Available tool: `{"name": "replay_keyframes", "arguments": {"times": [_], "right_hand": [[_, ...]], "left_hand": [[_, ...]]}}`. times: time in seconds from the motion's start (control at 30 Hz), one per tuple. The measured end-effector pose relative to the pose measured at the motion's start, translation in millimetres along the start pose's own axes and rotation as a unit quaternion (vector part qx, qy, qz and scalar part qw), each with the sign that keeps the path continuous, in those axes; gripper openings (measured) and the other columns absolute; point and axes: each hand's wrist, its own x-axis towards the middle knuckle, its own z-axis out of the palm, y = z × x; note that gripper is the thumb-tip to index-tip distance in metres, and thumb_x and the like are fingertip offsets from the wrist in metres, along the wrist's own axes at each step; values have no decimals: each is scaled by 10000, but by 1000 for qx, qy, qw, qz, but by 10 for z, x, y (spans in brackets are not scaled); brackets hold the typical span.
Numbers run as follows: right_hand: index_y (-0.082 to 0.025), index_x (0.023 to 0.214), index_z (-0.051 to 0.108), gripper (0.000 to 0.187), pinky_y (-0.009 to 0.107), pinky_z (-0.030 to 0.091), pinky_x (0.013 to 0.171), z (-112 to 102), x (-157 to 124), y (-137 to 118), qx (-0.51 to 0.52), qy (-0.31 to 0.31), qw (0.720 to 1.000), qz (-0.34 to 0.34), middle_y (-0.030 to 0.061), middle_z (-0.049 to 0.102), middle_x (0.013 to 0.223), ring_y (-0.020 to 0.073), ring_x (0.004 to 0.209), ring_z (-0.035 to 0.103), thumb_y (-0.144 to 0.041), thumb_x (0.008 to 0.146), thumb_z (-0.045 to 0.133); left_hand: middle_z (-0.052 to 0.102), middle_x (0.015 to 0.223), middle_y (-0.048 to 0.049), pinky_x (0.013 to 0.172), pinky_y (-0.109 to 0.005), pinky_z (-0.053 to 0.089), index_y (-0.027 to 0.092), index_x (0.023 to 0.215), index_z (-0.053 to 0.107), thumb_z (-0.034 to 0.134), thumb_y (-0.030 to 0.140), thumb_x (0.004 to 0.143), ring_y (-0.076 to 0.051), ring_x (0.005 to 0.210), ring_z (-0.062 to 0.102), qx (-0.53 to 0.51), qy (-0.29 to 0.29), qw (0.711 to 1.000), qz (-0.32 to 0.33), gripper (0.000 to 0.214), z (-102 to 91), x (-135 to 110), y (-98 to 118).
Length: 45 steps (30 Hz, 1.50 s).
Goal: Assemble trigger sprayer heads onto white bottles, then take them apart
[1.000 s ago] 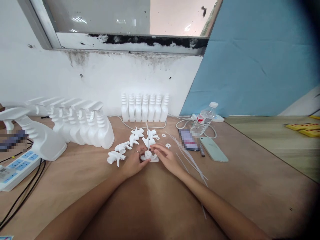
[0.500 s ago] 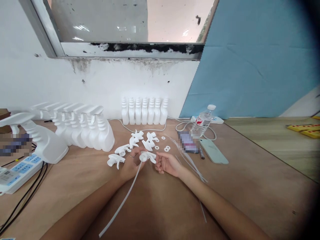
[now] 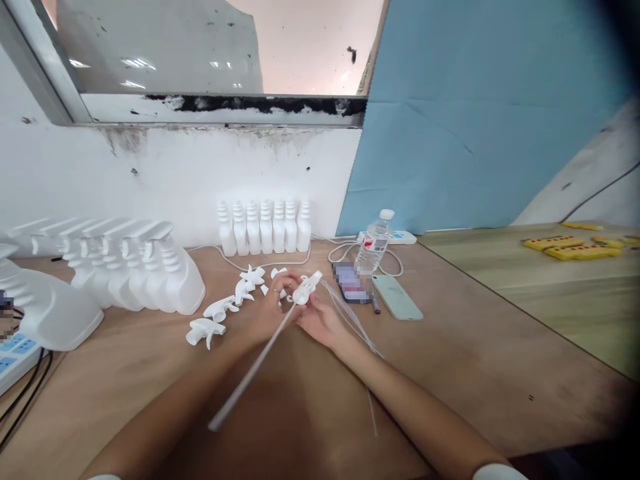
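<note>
Both my hands meet over the middle of the brown table (image 3: 475, 360). My left hand (image 3: 273, 308) is closed round a white trigger sprayer head (image 3: 306, 288) whose long white dip tube (image 3: 253, 370) slants down toward me. My right hand (image 3: 320, 321) is curled beside it, its fingers touching the sprayer head just below the nozzle. Loose white sprayer heads (image 3: 220, 310) lie just left of my hands. A bundle of thin clear tubes (image 3: 350, 317) lies to the right of them.
Assembled white spray bottles (image 3: 135, 267) line the left side. A row of small capless white bottles (image 3: 264, 227) stands against the wall. A water bottle (image 3: 374, 250), two phones (image 3: 396, 297), a pen and white cables sit right of centre. A power strip (image 3: 13, 357) is at far left.
The sprayer head with its tube has been lifted off the table and tilted, nozzle up and to the right. My right hand closed in on it. The view shifted right.
</note>
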Motion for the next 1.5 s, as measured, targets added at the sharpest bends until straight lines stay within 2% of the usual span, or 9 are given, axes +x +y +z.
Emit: {"name": "replay_keyframes", "arguments": {"times": [0.13,0.43,0.57,0.67,0.8,0.97,1.1,1.27,1.5], "right_hand": [[-228,981,592,246,216,344,484,-56,36,-113,2,-9,999,-40,-16,578,755,90,515,389,-439,854,593],[-190,941,556,229,167,254,375,-36,41,-109,62,-36,997,26,-13,567,764,59,455,324,-407,870,545],[-198,967,563,258,157,227,339,-100,75,-120,83,-19,995,52,-6,632,780,48,406,327,-438,879,523],[-198,979,576,254,152,231,335,-135,95,-110,85,-20,994,64,-3,656,772,43,388,348,-428,876,538],[-207,983,587,267,155,187,308,-136,98,-107,71,-7,995,66,-4,668,751,42,357,321,-447,895,511],[-212,983,576,285,160,167,306,-124,73,-158,22,4,999,46,-15,646,706,48,363,272,-471,881,515],[-215,969,574,296,169,168,322,-130,5,-277,-27,-13,999,28,-32,584,646,57,377,267,-474,825,574],[-225,940,590,320,185,124,331,-6,-69,-612,-76,3,993,-86,-68,480,597,55,380,150,-518,822,540],[-192,902,603,251,169,228,367,724,-20,-1348,-166,14,941,-293,-21,568,702,47,416,336,-420,877,500]], "left_hand": [[464,1329,-98,942,-352,488,218,1025,472,510,50,726,-220,1224,507,-54,-35,993,104,345,-143,578,-161],[153,1548,-175,957,-432,459,185,1295,463,572,17,698,-265,1069,606,168,-15,986,-17,629,35,2267,-300],[-90,1593,-169,921,-481,464,270,1424,361,583,118,776,-323,1096,606,244,-2,965,-95,701,165,2616,-219],[51,1571,-246,902,-491,468,236,1464,312,585,147,789,-358,1115,597,270,-4,953,-137,734,220,2701,-248],[387,1410,-240,915,-490,458,187,1439,365,531,152,827,-366,1157,561,282,-5,953,-115,635,235,2618,-291],[355,1432,-148,983,-465,416,253,1390,397,481,304,914,-337,1270,429,316,31,948,24,486,145,2236,-30],[428,1309,-140,919,-410,442,222,1299,442,500,411,913,-303,1173,469,335,114,922,158,433,-111,1637,340],[452,1212,-97,746,-288,464,216,1195,447,472,279,908,-189,948,536,273,148,937,157,295,-633,675,627],[493,1044,-40,606,-240,388,271,1119,542,422,252,878,-115,655,463,345,-46,923,166,269,-1287,-47,881]]}}
